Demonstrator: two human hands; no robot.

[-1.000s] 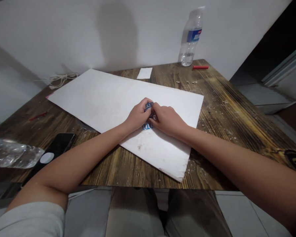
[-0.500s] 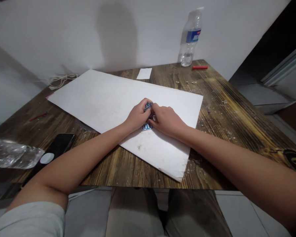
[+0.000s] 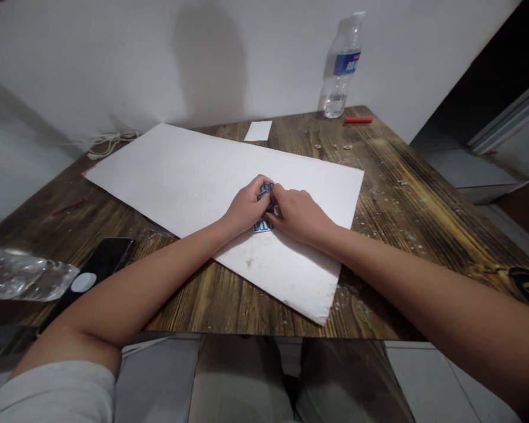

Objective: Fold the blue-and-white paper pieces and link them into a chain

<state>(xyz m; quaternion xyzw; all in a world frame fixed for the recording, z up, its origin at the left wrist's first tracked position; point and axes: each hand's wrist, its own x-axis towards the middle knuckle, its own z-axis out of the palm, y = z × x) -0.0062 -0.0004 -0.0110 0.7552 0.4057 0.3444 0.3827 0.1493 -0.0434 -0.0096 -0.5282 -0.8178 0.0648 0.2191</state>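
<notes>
Blue-patterned piece (image 3: 263, 225): lay at the dial's centre, mostly under my fingers, near the short end of the white board (image 3: 167, 170). Next to nothing had changed over the last second; my hands had held one spot, which I took to mean fine, slow work. My left hand (image 3: 249, 202), at nine o'clock, had thumb and forefinger closed on the piece's upper part. My right hand (image 3: 300, 214), at three, had its tips curled in against it (whether they pinched, I couldn't tell). Board: smooth, flat, smudged, its corner at five scuffed. Table (image 3: 423, 247): dark wood, streaky grain, pale crumbs strewn at three. Farther out: white card (image 3: 258, 131) at twelve, clear ribbed bottle (image 3: 341, 82) at one, glossy black phone (image 3: 110, 254) past my left forearm at eight.
</notes>
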